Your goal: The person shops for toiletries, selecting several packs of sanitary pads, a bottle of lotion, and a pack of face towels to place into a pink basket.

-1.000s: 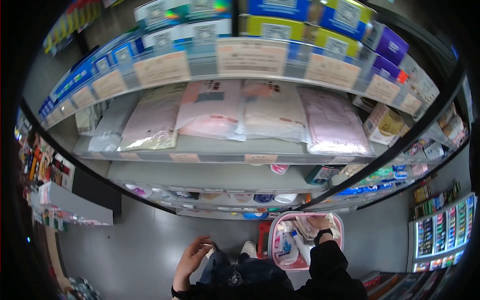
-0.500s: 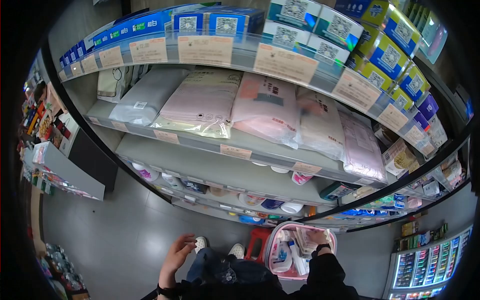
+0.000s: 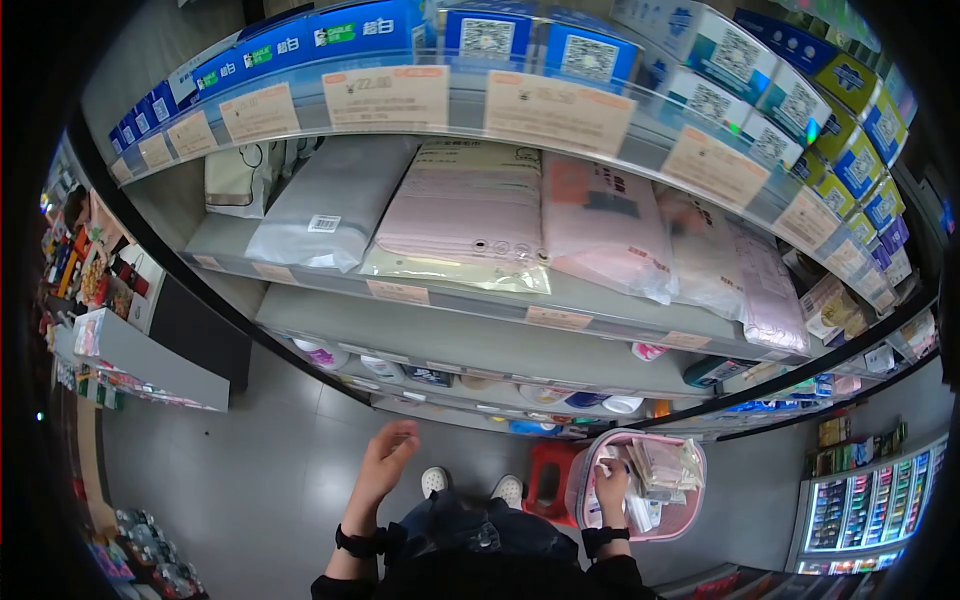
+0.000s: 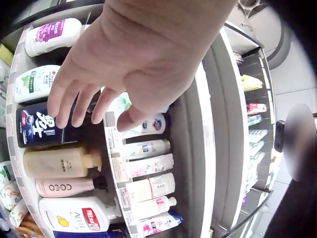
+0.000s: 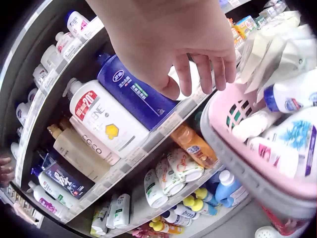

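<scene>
My right hand [image 3: 612, 490] is over the left part of a pink basket [image 3: 682, 517] on the right. In the right wrist view its fingers hang loosely near the rim, with nothing between them. The basket holds several flat packs [image 3: 665, 468]; a white bottle with blue flowers [image 5: 297, 141] and a blue-capped container [image 5: 292, 96] lie in it too. My left hand [image 3: 385, 465] is raised with relaxed fingers and holds nothing. In the left wrist view it overlaps a shelf row with a dark blue bottle [image 4: 42, 124] and a white pump bottle [image 4: 74, 214].
Curved shelving fills the front, with bagged towels [image 3: 460, 220] below boxes of toothpaste [image 3: 365, 35]. A red stool [image 3: 552, 458] stands left of the basket. My shoes [image 3: 508, 490] are on the grey floor. A lit drinks cooler [image 3: 880, 500] stands at the right.
My right hand has moved from the flat packs to the left part of the basket. The head view has turned left along the shelf. My left hand remains raised.
</scene>
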`<state>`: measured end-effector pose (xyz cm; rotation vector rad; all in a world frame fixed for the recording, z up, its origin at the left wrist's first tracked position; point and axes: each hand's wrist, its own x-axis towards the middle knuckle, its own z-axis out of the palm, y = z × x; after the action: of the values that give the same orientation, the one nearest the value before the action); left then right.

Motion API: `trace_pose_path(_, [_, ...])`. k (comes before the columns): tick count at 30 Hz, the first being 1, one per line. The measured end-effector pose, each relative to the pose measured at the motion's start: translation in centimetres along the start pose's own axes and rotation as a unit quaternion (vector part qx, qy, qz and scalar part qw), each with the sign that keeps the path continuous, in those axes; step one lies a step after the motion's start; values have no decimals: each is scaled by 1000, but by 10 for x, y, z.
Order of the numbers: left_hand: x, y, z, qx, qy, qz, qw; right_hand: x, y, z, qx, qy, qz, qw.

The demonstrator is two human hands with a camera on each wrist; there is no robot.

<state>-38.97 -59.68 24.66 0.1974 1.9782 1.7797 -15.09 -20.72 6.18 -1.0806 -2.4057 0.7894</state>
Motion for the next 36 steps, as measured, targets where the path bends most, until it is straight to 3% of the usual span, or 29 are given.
trace_pose_path(3, [14,-22,-24,1,35,-3,999,-16,-27,11,55,-81,58,993])
trace_pose_path(8, [52,-53,-53,20,92,4,996,-32,-82,15,104,-109,96,984])
trace_pose_path(10, [77,-57,-61,130,152,84,976,-35,-94,18,155,-100,81,979])
trace_pose_path(13, [113,-45,-70,236,169,149,945,-37,-110,18,142,-120,107,977])
trace_pose_path(19, [172,-85,-85,268,127,211,931,-47,-140,10,203,-89,106,969])
trace_pose_path(25, [161,-85,-84,191,112,176,959,-63,-178,-1,190,-86,108,972])
trace_pose_path(29, [134,-77,-89,236,82,211,945,-71,-183,5,197,-84,100,972])
trace_pose_path(33, [127,-89,-99,318,80,259,909,-67,-209,11,189,-136,69,970])
trace_pose_path(36, [111,-71,-99,296,58,263,916,-61,-244,12,195,-199,24,960])
